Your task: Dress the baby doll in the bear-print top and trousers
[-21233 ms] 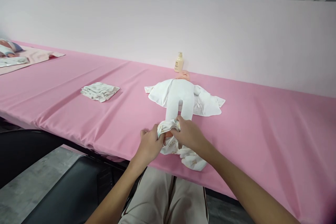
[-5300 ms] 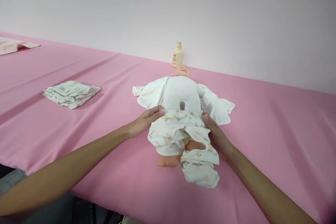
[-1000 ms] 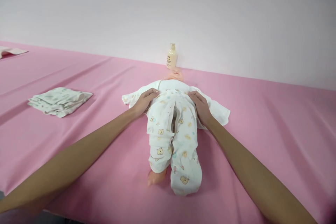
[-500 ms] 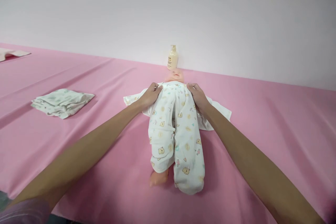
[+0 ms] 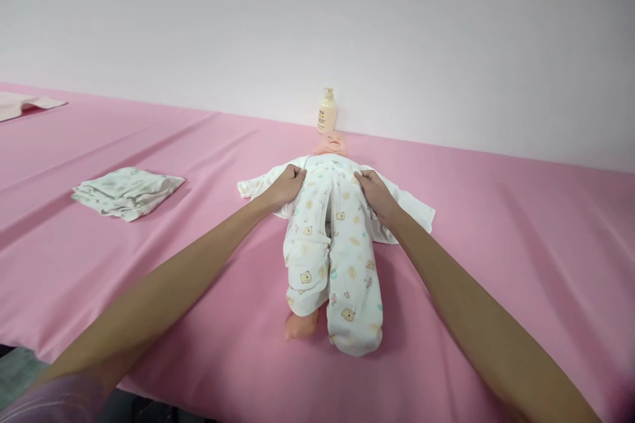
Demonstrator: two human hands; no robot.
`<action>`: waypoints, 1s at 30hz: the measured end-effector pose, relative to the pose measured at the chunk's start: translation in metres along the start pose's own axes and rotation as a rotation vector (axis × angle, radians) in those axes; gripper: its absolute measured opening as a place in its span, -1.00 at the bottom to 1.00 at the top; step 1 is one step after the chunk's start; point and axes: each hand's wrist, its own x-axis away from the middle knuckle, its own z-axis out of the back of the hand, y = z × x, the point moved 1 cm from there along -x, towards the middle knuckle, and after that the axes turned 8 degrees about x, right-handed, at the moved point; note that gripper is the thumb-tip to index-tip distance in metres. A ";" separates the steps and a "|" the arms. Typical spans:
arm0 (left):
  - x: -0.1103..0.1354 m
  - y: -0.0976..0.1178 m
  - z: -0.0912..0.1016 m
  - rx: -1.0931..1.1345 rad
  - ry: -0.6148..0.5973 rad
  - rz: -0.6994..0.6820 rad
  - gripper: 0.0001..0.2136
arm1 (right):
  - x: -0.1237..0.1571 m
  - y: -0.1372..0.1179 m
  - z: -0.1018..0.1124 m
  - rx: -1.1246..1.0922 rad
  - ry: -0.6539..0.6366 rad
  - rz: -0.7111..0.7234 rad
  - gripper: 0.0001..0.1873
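A baby doll [image 5: 333, 143] lies on its back with its head toward the wall. It wears a white long-sleeved top [image 5: 414, 208] and white baby pants [image 5: 353, 271] printed with bears. My left hand [image 5: 290, 186] pinches the pants' waist at the left side, and my right hand [image 5: 374, 195] pinches it at the right. One bare foot [image 5: 301, 326] sticks out of the left pant leg; the other foot is hidden inside the right leg. The pants have an open slit at the crotch.
Behind the doll's head a pump bottle [image 5: 327, 112] stands against the white wall. A folded printed cloth [image 5: 129, 193] lies to the left, and a pale pink cloth [image 5: 30, 104] at the far left. A pink sheet [image 5: 223, 344] covers the table, whose front edge shows at lower left.
Both hands have come slightly down toward me with the waistband, showing more of the top at the chest. The view has shifted a little.
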 end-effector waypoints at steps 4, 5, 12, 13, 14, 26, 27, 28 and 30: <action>0.003 0.004 -0.001 -0.031 0.013 -0.010 -0.80 | -0.001 0.004 -0.004 -0.028 0.024 0.067 -0.66; 0.004 0.006 -0.001 -0.073 0.014 -0.033 -0.80 | -0.002 0.004 -0.004 0.024 0.064 0.098 -0.67; 0.046 0.013 0.012 -0.295 0.172 -0.419 -0.89 | 0.048 -0.022 0.019 0.519 0.375 0.476 -0.75; 0.063 0.013 0.015 -0.295 0.165 -0.459 -0.87 | 0.070 -0.029 0.023 0.564 0.367 0.577 -0.77; 0.082 0.011 0.019 -0.297 0.143 -0.494 -0.85 | 0.095 -0.036 0.025 0.601 0.320 0.679 -0.80; 0.228 -0.027 0.026 -0.571 -0.173 -0.594 -0.83 | 0.245 -0.025 -0.028 1.068 -0.017 0.760 -0.83; 0.226 -0.028 0.023 -0.563 -0.164 -0.598 -0.84 | 0.242 -0.023 -0.034 1.113 0.020 0.751 -0.84; 0.225 -0.029 0.021 -0.548 -0.156 -0.603 -0.85 | 0.240 -0.022 -0.038 1.153 0.051 0.750 -0.84; 0.222 -0.030 0.018 -0.512 -0.140 -0.605 -0.88 | 0.237 -0.020 -0.045 1.192 0.094 0.766 -0.84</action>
